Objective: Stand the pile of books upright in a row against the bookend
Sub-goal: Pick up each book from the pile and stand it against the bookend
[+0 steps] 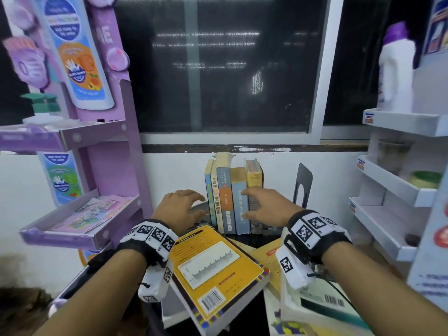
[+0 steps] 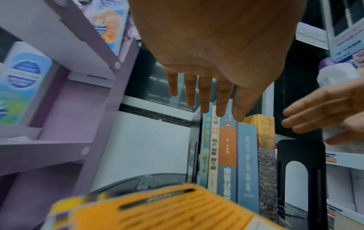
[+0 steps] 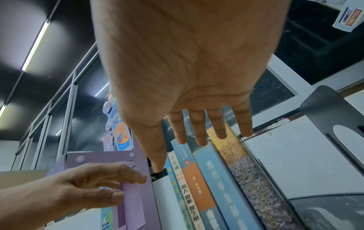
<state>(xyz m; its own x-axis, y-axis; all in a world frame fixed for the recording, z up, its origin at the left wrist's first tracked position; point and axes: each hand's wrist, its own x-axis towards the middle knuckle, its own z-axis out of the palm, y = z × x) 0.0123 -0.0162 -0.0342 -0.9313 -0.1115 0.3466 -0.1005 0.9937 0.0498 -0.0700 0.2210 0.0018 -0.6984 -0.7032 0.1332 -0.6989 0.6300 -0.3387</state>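
- Head view: five paperbacks stand upright in a row (image 1: 232, 197), slim spines printed with Chinese characters I can't read.
- Left hand (image 1: 180, 207) hovers left of the row, fingers spread, gripping nothing.
- Right hand (image 1: 264, 207), fingers straight, touches the blue spine.
- Black metal bookend (image 1: 302, 183), arch cut-out, stands right of the row, apart.
- Glossy yellow book (image 1: 213, 275), barcoded, lies flat before the row.
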